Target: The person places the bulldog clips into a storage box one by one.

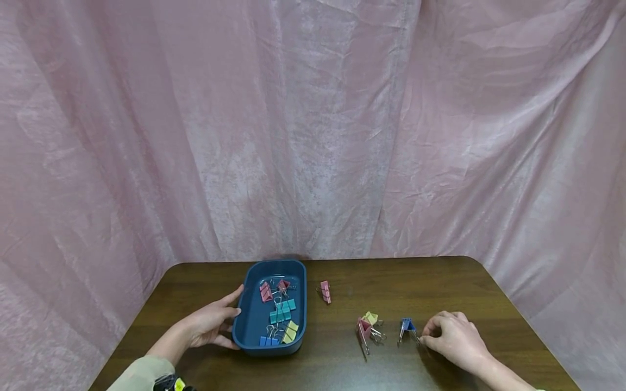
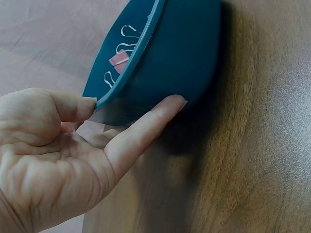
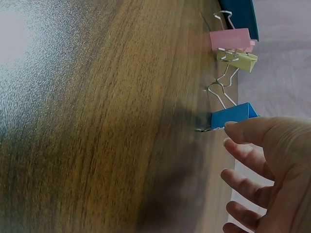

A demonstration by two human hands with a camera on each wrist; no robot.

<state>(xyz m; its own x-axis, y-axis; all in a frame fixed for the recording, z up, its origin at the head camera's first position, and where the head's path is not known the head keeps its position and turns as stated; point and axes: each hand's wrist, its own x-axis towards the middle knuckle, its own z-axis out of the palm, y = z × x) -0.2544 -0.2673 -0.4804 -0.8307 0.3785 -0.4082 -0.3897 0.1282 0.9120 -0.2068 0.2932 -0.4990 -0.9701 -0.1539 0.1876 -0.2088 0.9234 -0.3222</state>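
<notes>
My left hand (image 1: 212, 326) is at the left side of a blue tray (image 1: 237, 328), its thumb at the rim and its straight fingers against the outer wall. In the tray lie pink, teal, yellow and blue binder clips (image 1: 280, 315). At the right, my right hand (image 1: 456, 339) pinches a wire handle of a blue binder clip (image 3: 231, 114) between thumb and index finger, close over the table. The other fingers of that hand are bent and spread apart. Left of the blue clip, a pink binder clip (image 3: 230, 40) and a yellow binder clip (image 3: 241, 60) lie together.
Another pink binder clip (image 1: 325, 291) lies just right of the tray on the brown wooden table (image 1: 381, 282). A pink curtain (image 1: 313, 136) hangs behind the table and along its sides. The table's back corners are rounded.
</notes>
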